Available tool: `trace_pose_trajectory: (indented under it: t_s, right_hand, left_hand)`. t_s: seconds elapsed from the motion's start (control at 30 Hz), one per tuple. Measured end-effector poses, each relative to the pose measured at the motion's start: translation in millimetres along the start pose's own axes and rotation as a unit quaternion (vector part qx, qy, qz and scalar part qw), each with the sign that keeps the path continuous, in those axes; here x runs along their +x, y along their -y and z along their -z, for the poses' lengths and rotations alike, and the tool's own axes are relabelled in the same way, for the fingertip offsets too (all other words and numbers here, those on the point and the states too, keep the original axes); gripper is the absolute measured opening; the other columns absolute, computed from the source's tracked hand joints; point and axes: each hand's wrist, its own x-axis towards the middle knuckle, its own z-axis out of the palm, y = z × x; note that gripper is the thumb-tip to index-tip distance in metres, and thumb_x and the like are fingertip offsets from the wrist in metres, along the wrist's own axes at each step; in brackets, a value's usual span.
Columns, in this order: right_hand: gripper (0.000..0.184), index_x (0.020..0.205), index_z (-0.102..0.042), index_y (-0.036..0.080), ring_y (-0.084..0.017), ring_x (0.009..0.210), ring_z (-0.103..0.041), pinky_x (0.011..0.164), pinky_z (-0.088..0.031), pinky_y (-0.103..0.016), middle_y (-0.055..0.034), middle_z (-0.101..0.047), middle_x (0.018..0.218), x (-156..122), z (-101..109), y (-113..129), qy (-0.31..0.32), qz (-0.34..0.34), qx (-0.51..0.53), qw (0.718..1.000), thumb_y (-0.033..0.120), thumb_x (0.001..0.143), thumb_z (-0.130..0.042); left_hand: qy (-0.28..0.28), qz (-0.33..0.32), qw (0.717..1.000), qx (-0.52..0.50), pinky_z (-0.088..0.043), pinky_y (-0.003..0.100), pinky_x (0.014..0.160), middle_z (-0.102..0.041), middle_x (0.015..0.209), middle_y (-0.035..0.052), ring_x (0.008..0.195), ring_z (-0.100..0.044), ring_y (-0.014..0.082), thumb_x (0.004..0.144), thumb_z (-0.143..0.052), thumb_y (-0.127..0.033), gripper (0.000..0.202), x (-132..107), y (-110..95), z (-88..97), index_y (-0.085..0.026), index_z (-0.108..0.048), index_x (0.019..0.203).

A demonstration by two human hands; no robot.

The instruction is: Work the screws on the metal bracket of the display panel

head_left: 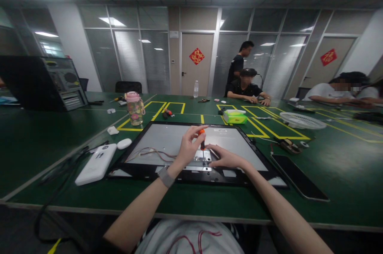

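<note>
My left hand [189,145], with a grey band on its wrist, is closed round the handle of an orange and black screwdriver [202,142]. The screwdriver stands upright, its shaft pointing down at a small metal bracket [198,158] near the front edge of a flat display panel [155,136]. My right hand [225,156] rests low over the panel, fingers apart, the fingertips close beside the screwdriver's collar and shaft; whether they touch it I cannot tell. The panel lies back side up, silver with a black frame, and thin wires [149,151] run across its left part.
Left of the panel lie a white power bank [97,164], a white case [124,143] and black cables. Beyond stand a pink-lidded bottle [135,108] and a computer tower [44,82]. A phone [299,176] and a green tissue pack [235,117] lie rightward. Several people are across the table.
</note>
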Motion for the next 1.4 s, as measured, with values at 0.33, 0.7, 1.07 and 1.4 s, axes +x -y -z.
trace_pose_trajectory:
  t_s: [0.33, 0.7, 1.07, 1.4]
  right_hand:
    - [0.080, 0.136, -0.043, 0.021, -0.029, 0.131, -0.039, 0.112, -0.027, -0.044, -0.0104, -0.044, 0.141, -0.2, 0.0, 1.2, 0.004, -0.002, 0.011, 1.000, 0.053, 0.069, -0.071]
    - [0.081, 0.138, -0.040, 0.022, -0.028, 0.132, -0.037, 0.113, -0.026, -0.045, -0.0105, -0.042, 0.144, 0.3, 0.4, 0.5, 0.007, -0.004, 0.009, 1.000, 0.052, 0.070, -0.072]
    - [0.083, 0.139, -0.039, 0.018, -0.029, 0.133, -0.037, 0.113, -0.026, -0.044, -0.0130, -0.041, 0.144, -0.5, 1.1, 2.8, 0.008, -0.017, 0.009, 1.000, 0.050, 0.070, -0.071]
    - [0.077, 0.131, -0.050, 0.019, -0.031, 0.128, -0.043, 0.109, -0.031, -0.045, -0.0125, -0.049, 0.138, -1.7, 2.2, 8.7, -0.031, -0.007, -0.024, 0.999, 0.051, 0.066, -0.075]
  left_hand:
    - [-0.056, -0.013, 0.997, 0.051, -0.045, 0.023, 0.073, -0.060, 0.092, 0.0046, 0.081, -0.056, 0.0131, 0.082, -0.062, -0.028, 0.022, 0.5, 1.4, -1.9, -0.020, -0.070, 0.101]
    - [-0.082, -0.027, 0.992, 0.091, -0.047, 0.024, 0.074, -0.059, 0.091, 0.0043, 0.081, -0.056, 0.0135, 0.083, -0.061, -0.030, 0.022, -1.4, 0.5, -2.1, -0.020, -0.070, 0.101]
    - [-0.063, 0.019, 0.996, 0.062, -0.048, 0.023, 0.072, -0.060, 0.093, 0.0050, 0.081, -0.058, 0.0139, 0.081, -0.062, -0.029, 0.025, 2.0, 2.8, -0.5, -0.018, -0.069, 0.102]
    - [-0.041, -0.008, 0.997, 0.062, -0.048, 0.024, 0.077, -0.062, 0.099, 0.0053, 0.088, -0.058, 0.0144, 0.088, -0.052, -0.025, 0.029, -0.7, 0.6, -1.8, -0.021, -0.064, 0.114]
